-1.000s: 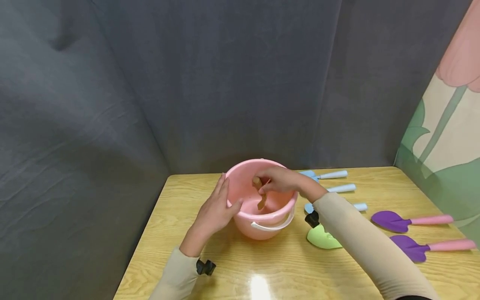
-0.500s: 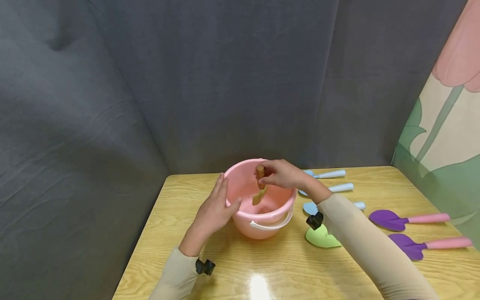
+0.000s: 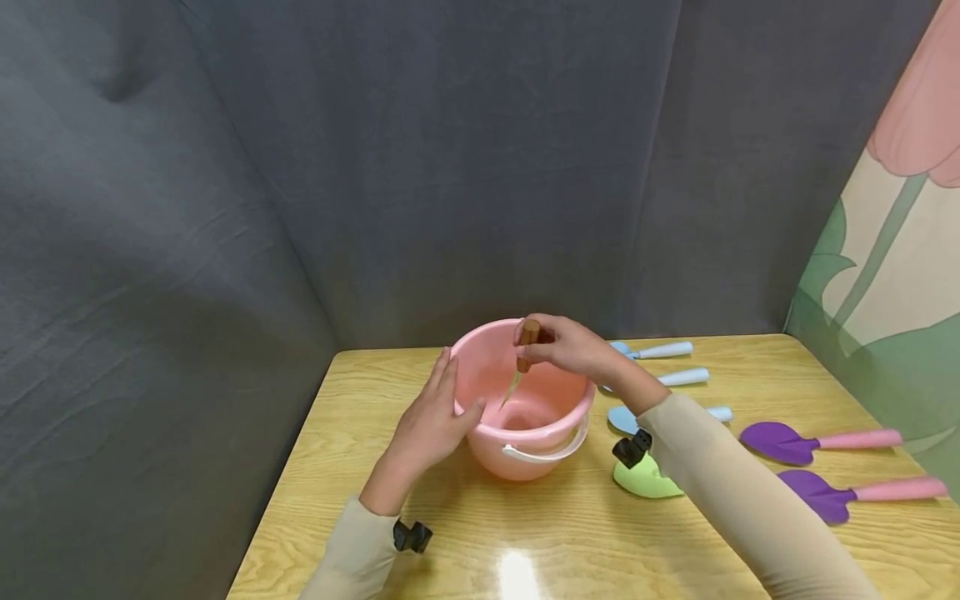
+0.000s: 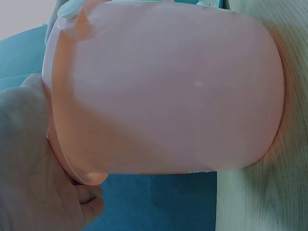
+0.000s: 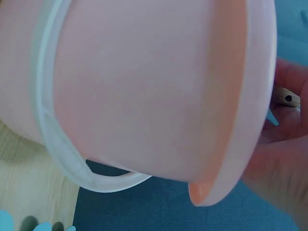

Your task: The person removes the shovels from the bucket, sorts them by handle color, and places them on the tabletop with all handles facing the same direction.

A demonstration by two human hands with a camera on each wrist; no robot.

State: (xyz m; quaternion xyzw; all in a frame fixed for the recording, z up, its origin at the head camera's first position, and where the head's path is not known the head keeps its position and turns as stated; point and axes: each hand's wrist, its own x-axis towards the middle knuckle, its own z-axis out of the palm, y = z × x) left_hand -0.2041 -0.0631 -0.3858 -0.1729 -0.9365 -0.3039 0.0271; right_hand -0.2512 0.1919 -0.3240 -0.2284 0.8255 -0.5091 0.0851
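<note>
A pink bucket [image 3: 528, 454] with a white handle [image 3: 547, 454] stands on the wooden table. My left hand [image 3: 427, 421] holds the bucket at its left rim, fingers along the outer side and thumb over the near rim. In the left wrist view, that hand [image 4: 33, 159] lies against the rim. Over the bucket's mouth, my right hand [image 3: 562, 343] grips a small tool by its brown wooden handle [image 3: 528, 335]. A thin yellow-green blade [image 3: 512, 389] points down into the bucket, edge-on. The right wrist view shows the wooden handle's holed end [image 5: 288, 97]; the bucket hides the blade.
Several light blue shovels [image 3: 678, 377] lie right of the bucket, partly behind my right arm. Near them is a green leaf-shaped piece [image 3: 647, 477]. Two purple shovels [image 3: 780, 442] with pink handles lie further right. A dark curtain [image 3: 480, 167] hangs behind the table.
My right hand has risen slightly out of the bucket with the wooden-handled tool, which has turned from broadside to edge-on. My left hand stays at the rim.
</note>
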